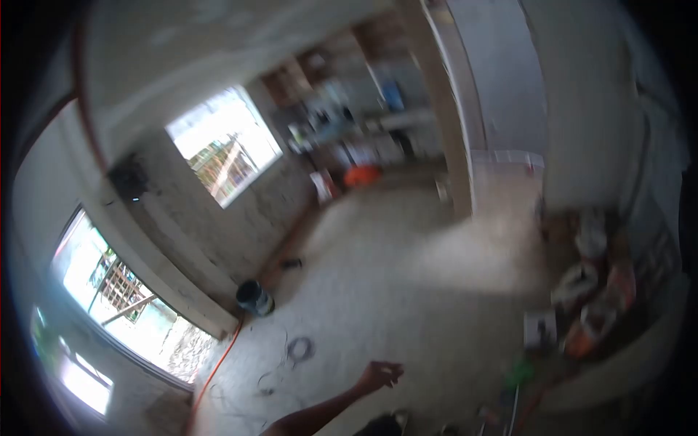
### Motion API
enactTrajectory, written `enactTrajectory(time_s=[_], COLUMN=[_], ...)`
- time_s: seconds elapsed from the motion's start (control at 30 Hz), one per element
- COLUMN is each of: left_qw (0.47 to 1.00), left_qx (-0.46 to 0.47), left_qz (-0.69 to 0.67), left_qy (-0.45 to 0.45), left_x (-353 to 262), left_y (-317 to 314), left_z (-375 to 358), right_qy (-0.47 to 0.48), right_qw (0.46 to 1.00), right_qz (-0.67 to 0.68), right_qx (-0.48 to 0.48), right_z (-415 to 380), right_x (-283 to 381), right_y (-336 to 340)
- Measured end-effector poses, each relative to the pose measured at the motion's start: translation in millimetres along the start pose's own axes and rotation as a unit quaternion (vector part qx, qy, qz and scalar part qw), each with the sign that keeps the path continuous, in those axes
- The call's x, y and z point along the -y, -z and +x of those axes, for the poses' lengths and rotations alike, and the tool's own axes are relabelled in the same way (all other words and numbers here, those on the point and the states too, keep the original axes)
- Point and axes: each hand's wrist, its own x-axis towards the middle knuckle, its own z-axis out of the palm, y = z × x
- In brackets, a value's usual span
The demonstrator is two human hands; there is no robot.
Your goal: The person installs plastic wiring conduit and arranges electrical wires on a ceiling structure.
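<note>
My left hand (pixel 381 376) reaches in from the bottom of the view, over the concrete floor. Its fingers are loosely bent and a little apart, and I see nothing held in them, though motion blurs the picture. On the floor to its left lies a coil of dark cable (pixel 299 349). Beyond that, a dark bucket (pixel 254 298) stands by the wall. My right hand is outside the view.
An orange cord (pixel 224 356) runs along the floor at the left, near the doorway (pixel 127 298). A white box (pixel 540 329) and several blurred bags (pixel 592 320) lie at the right. Far back, a cluttered counter (pixel 349 134) stands near an orange object (pixel 361 175).
</note>
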Motion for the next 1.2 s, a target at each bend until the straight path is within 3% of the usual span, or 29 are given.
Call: enactTrajectory(time_s=[0.1, 0.13, 0.17, 0.2, 0.23, 0.27, 0.3, 0.37, 0.47, 0.57, 0.67, 0.73, 0.83, 1.07, 1.2], left_qw=[0.995, 0.992, 0.982, 0.970, 0.978, 0.986, 0.989, 0.992, 0.979, 0.942, 0.897, 0.864, 0.888, 0.886, 0.911], left_qx=[0.022, 0.037, 0.061, 0.044, 0.073, 0.116, 0.120, 0.122, 0.117, 0.118, 0.157, 0.195, 0.188, 0.206, 0.189], left_qz=[0.086, 0.124, 0.158, 0.195, 0.170, 0.104, 0.078, 0.027, -0.112, -0.243, -0.319, -0.361, -0.322, -0.341, -0.290], left_qy=[0.042, 0.008, -0.078, -0.139, -0.091, 0.057, 0.024, 0.033, 0.122, 0.200, 0.263, 0.291, 0.269, 0.237, 0.224], left_x=[63.6, 92.0, 132.2, 141.8, 156.9, 162.9, 194.1, 247.8, 314.2, 340.9, 376.4, 390.5, 386.8, 388.3, 381.2], left_y=[-25.7, -33.6, -44.2, -58.6, -72.8, -82.4, -91.2, -109.2, -125.6, -134.4, -129.0, -123.3, -126.3, -96.6, -81.3], left_z=[19.5, 33.4, 51.9, 64.3, 76.5, 88.0, 103.5, 135.9, 177.8, 184.0, 197.6, 202.1, 201.2, 189.2, 161.5], right_qy=[-0.031, -0.077, -0.084, -0.109, -0.122, -0.036, -0.019, 0.012, 0.120, 0.263, 0.118, 0.140, 0.157, 0.169, 0.113], right_qw=[0.997, 0.993, 0.990, 0.989, 0.979, 0.991, 0.994, 0.967, 0.918, 0.888, 0.912, 0.908, 0.904, 0.903, 0.919], right_qz=[0.076, 0.034, -0.096, -0.037, 0.028, -0.079, -0.077, -0.196, -0.323, -0.314, -0.377, -0.387, -0.395, -0.395, -0.372], right_qx=[0.002, -0.088, -0.066, -0.091, -0.159, -0.105, -0.077, -0.162, -0.194, -0.208, -0.112, -0.078, -0.050, 0.014, 0.068], right_z=[15.1, 4.9, 26.4, 41.6, 52.5, 75.0, 103.1, 161.5, 257.5, 298.8, 296.2, 297.7, 296.9, 285.0, 260.7], right_x=[-61.8, -59.0, -78.6, -84.1, -63.3, -61.7, -45.8, -7.2, 10.3, -3.9, 12.4, 0.8, -4.4, -10.1, -21.8], right_y=[45.3, 21.7, 46.4, 56.2, 37.4, 49.7, 54.0, 45.4, 72.9, 87.1, 80.5, 88.0, 88.9, 70.3, 65.1])
